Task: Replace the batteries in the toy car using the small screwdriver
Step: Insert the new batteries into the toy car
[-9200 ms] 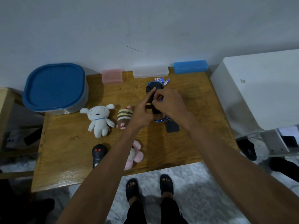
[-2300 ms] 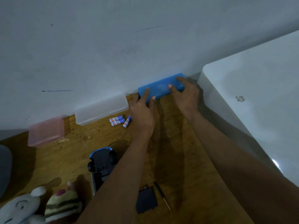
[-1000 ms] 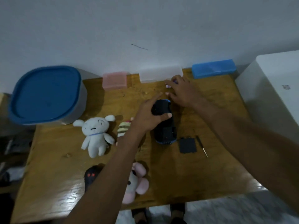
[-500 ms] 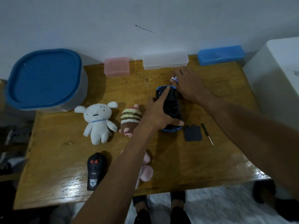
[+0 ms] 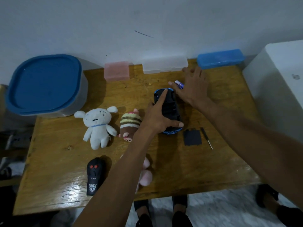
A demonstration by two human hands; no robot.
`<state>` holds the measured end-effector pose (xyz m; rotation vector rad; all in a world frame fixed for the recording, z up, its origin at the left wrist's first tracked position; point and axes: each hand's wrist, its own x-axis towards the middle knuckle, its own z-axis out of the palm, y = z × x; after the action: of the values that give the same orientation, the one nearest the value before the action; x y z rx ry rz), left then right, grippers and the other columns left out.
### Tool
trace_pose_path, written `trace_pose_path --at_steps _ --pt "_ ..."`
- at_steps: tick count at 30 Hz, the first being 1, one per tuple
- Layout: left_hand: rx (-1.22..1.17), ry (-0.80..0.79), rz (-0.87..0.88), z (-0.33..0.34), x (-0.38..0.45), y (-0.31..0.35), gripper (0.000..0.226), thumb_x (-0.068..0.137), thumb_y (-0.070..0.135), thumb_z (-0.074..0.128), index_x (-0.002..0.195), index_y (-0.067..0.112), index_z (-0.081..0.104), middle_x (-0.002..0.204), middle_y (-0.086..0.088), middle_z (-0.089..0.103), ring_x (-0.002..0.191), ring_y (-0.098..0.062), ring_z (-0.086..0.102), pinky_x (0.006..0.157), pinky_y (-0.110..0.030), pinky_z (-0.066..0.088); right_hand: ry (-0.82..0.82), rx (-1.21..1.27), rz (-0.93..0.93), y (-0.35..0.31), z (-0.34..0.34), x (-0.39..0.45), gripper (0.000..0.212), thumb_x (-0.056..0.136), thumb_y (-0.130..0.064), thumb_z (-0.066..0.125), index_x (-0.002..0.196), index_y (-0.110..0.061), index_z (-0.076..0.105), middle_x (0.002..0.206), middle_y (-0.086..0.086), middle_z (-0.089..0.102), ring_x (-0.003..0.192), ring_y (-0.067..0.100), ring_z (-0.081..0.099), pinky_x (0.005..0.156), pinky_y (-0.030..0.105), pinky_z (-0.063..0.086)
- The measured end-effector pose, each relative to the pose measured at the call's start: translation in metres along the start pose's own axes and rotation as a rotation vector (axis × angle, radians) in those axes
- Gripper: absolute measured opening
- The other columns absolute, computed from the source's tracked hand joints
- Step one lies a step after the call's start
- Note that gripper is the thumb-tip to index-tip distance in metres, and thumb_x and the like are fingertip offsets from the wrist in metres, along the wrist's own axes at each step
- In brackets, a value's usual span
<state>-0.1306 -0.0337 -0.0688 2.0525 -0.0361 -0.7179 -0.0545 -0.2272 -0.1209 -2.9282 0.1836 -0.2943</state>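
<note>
Since half a second ago the right hand [image 5: 192,88] has drawn slightly back from the wall, and a small purple-and-white battery [image 5: 179,83] now shows more plainly, pinched between its thumb and forefinger just beyond the car's far end. The left hand [image 5: 159,114] rests where it was on the upturned black toy car with blue trim [image 5: 170,110], forefinger stretched straight along the underside and thumb spread across the near end, fingers not curled. The car lies belly-up at mid-table. Just right of it sit a flat dark square battery cover [image 5: 192,137] and, beside that, the small black-handled screwdriver [image 5: 206,138], both untouched on the wooden table [image 5: 213,169]. Left of the car lie a striped brown-and-cream plush [image 5: 129,124] and a white plush rabbit [image 5: 96,126]; a black remote control with red buttons [image 5: 93,176] lies nearer. Against the wall stand pink [image 5: 116,70], clear [image 5: 164,64] and blue plastic boxes [image 5: 220,58].
</note>
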Motion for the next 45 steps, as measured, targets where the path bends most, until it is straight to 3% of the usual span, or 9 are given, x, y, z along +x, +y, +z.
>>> trace_pose_path --at_steps 9,16,21,27,29,32,35,38,45 --pt "-0.002 0.001 0.025 0.001 0.006 -0.006 0.146 0.029 0.069 0.089 0.149 0.063 0.008 0.151 -0.003 0.039 0.136 -0.032 0.046 0.105 -0.056 0.049 -0.146 -0.052 -0.13 -0.018 0.005 -0.003 0.05 0.102 -0.051 0.044 0.131 -0.012 0.049 0.127 0.018 0.051 0.107 0.032 0.053 0.076 0.038 0.045" --pt "-0.044 0.021 0.074 0.002 0.007 -0.012 0.143 0.033 0.066 0.091 0.151 0.058 0.012 0.15 -0.001 0.04 0.135 -0.028 0.047 0.107 -0.055 0.048 -0.159 -0.066 -0.295 -0.017 0.007 -0.002 0.031 0.103 -0.035 0.048 0.121 -0.009 0.049 0.115 0.016 0.056 0.089 0.027 0.055 0.072 0.041 0.053" --pt "-0.098 0.053 0.108 0.005 0.006 -0.016 0.142 0.034 0.06 0.093 0.151 0.056 0.014 0.147 0.0 0.043 0.134 -0.025 0.048 0.108 -0.052 0.048 -0.211 -0.113 -0.37 -0.022 -0.002 -0.003 0.021 0.107 -0.028 0.039 0.112 -0.011 0.049 0.101 0.012 0.057 0.072 0.02 0.047 0.057 0.035 0.039" --pt "-0.18 0.076 0.132 -0.001 0.0 -0.012 0.141 0.042 0.043 0.098 0.155 0.048 0.015 0.144 0.002 0.048 0.13 -0.023 0.052 0.107 -0.051 0.049 -0.346 0.231 -0.038 -0.024 -0.036 -0.008 0.027 0.108 -0.037 0.034 0.101 -0.014 0.049 0.08 0.001 0.051 0.067 0.017 0.047 0.056 0.031 0.031" --pt "-0.232 0.058 0.142 -0.006 -0.005 -0.01 0.136 0.053 0.026 0.1 0.158 0.041 0.015 0.144 0.006 0.049 0.129 -0.019 0.052 0.107 -0.05 0.049 -0.386 0.379 0.12 -0.021 -0.05 -0.013 0.03 0.109 -0.03 0.032 0.094 -0.011 0.05 0.08 0.007 0.051 0.07 0.019 0.045 0.058 0.035 0.034" --pt "-0.274 0.047 0.152 -0.011 -0.013 -0.005 0.135 0.053 0.031 0.099 0.158 0.042 0.014 0.145 0.011 0.048 0.132 -0.018 0.052 0.107 -0.048 0.049 -0.401 0.523 0.222 -0.023 -0.074 -0.013 0.032 0.106 -0.02 0.033 0.098 0.0 0.057 0.088 0.019 0.056 0.08 0.032 0.05 0.068 0.047 0.042" --pt "-0.307 0.037 0.142 -0.016 -0.021 0.005 0.13 0.064 0.017 0.096 0.16 0.04 0.011 0.134 0.018 0.047 0.131 -0.017 0.05 0.103 -0.035 0.049 -0.43 0.728 0.255 -0.038 -0.107 -0.011 0.025 0.104 -0.017 0.043 0.082 -0.015 0.057 0.074 -0.004 0.046 0.066 0.013 0.045 0.058 0.026 0.035" --pt "-0.303 0.059 0.171 -0.022 -0.03 0.017 0.124 0.069 0.013 0.092 0.16 0.037 0.011 0.128 0.019 0.046 0.124 -0.011 0.048 0.102 -0.032 0.047 -0.414 0.818 0.249 -0.052 -0.134 -0.015 0.025 0.1 -0.026 0.054 0.089 -0.005 0.064 0.071 0.001 0.054 0.045 0.004 0.042 0.05 0.024 0.03" --pt "-0.298 0.086 0.206 -0.03 -0.043 0.029 0.12 0.071 0.016 0.092 0.161 0.035 0.015 0.118 0.037 0.044 0.117 -0.008 0.053 0.089 -0.018 0.052 -0.37 0.734 0.124 -0.075 -0.151 -0.04 0.028 0.1 -0.04 0.058 0.089 -0.014 0.056 0.077 -0.002 0.061 0.07 0.012 0.056 0.06 0.028 0.04"
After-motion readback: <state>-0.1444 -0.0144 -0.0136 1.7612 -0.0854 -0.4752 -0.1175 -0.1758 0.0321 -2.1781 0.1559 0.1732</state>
